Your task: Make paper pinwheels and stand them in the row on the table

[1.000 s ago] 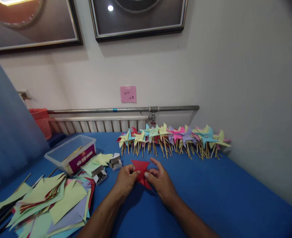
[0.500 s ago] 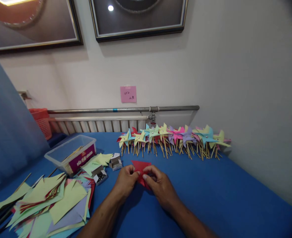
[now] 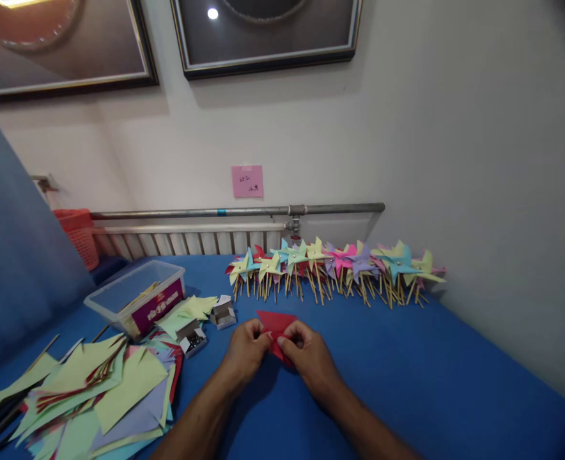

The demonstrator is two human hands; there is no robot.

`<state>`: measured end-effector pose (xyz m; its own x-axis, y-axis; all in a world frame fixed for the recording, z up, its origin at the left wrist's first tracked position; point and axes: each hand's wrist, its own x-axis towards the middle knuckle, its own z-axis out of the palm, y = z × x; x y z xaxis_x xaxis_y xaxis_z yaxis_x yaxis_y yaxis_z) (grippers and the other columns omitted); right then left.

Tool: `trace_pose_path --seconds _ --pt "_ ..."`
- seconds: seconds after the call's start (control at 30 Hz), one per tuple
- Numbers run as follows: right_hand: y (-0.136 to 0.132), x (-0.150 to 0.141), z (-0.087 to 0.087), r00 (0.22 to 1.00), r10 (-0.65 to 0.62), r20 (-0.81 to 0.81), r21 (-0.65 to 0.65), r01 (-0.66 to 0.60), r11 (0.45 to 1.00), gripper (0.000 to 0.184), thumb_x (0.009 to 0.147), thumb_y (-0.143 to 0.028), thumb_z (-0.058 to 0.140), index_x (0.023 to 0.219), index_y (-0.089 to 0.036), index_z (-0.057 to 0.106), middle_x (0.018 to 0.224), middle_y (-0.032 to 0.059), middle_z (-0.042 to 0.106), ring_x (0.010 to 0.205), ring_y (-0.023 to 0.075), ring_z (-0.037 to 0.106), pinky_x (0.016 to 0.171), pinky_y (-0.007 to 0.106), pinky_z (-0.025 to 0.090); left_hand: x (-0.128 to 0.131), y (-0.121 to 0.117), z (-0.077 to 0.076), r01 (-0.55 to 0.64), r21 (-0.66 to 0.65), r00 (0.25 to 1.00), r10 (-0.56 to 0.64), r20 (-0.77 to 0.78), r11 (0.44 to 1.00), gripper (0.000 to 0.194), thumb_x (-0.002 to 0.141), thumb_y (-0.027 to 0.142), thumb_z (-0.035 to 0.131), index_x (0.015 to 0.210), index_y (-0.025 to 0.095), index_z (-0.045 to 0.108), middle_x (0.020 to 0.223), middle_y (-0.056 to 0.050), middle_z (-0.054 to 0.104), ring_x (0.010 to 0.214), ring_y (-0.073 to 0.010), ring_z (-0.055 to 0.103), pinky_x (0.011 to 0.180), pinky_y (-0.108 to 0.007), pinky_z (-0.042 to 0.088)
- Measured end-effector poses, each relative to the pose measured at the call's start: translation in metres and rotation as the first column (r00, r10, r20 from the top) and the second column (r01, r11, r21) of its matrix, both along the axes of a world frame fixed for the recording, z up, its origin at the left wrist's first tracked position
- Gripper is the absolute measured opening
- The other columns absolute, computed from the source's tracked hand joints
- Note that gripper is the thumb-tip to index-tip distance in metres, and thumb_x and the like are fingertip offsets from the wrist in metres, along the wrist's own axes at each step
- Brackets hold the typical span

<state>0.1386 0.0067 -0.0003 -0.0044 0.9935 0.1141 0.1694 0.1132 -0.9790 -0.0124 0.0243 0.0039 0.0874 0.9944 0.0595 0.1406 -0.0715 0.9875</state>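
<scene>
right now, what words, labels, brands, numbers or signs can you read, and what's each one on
"252": handwritten on the pink note; characters below too small to read.
Purple label on the plastic tub: white characters too blurred to read.
White flap of the farther grey box: any marks too small.

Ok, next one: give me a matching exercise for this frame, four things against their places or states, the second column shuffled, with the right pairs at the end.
Things
1. red paper
2. pinwheels
3. clear plastic box
4. pink note

Places or states
A. on the wall, above the grey pipe
B. in a row along the far side of the blue tabletop
C. pinched by the left hand and the right hand
D. at the left, with a purple label on its side

Right pairs: 1-C, 2-B, 3-D, 4-A
</scene>
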Motion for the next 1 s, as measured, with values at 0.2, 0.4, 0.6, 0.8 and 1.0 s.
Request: trace_pose_path --seconds 0.2,0.4,0.6,0.8,1.0 --pt "0.002 0.0 -0.005 0.999 -0.02 0.026 -0.024 0.021 1.0 0.011 0.072 -0.024 0.059 0.07 -0.024 0.049 0.053 -0.0086 0.048 0.047 0.0099 0.042 0.046 0.022 0.03 0.002 -0.002 0.0 -0.008 0.023 0.999 0.009 -0.044 1.0 0.027 0.069 0.039 0.064 0.06 0.02 0.047 0.051 0.007 0.042 0.049 -0.0084 0.032 0.05 -0.023 0.023" --pt "0.004 -0.001 -0.01 0.999 -0.047 0.023 0.005 0.047 0.999 0.011 0.072 -0.024 0.059 0.072 -0.024 0.048 0.054 -0.0088 0.047 0.049 0.0097 0.04 0.046 0.021 0.03 0.003 -0.001 -0.004 0.012 0.046 0.999 -0.01 -0.045 0.999 0.025 0.072 0.037 0.062 0.06 0.02 0.049 0.053 0.006 0.044 0.052 -0.009 0.035 0.052 -0.024 0.025" --pt "0.004 0.0 -0.01 0.994 -0.084 0.067 0.057 0.081 0.995 0.01 0.071 -0.023 0.058 0.071 -0.024 0.048 0.057 -0.0077 0.047 0.052 0.0108 0.04 0.049 0.022 0.031 0.005 0.0 -0.007 0.012 0.02 1.0 -0.012 0.001 1.0 0.027 0.071 0.038 0.065 0.059 0.021 0.048 0.052 0.007 0.042 0.051 -0.0092 0.033 0.052 -0.024 0.023" --pt "0.004 0.001 -0.008 0.991 -0.102 0.089 0.049 0.098 0.994 0.01 0.071 -0.022 0.058 0.071 -0.024 0.048 0.057 -0.0077 0.047 0.053 0.0115 0.041 0.05 0.023 0.031 0.007 -0.001 -0.003 0.051 -0.075 0.991 -0.042 0.127 0.996 0.037 0.069 0.051 0.066 0.058 0.021 0.048 0.049 0.007 0.042 0.047 -0.0083 0.03 0.05 -0.024 0.021" --pt "0.0 -0.001 -0.009 0.993 -0.083 0.089 0.064 0.077 0.995 0.01 0.074 -0.025 0.059 0.073 -0.024 0.049 0.058 -0.0078 0.05 0.054 0.0119 0.044 0.051 0.023 0.033 0.009 -0.002 -0.004 -0.005 -0.027 0.996 0.008 0.091 1.0 0.03 0.065 0.039 0.073 0.06 0.018 0.053 0.054 0.005 0.049 0.051 -0.0083 0.037 0.051 -0.023 0.025"
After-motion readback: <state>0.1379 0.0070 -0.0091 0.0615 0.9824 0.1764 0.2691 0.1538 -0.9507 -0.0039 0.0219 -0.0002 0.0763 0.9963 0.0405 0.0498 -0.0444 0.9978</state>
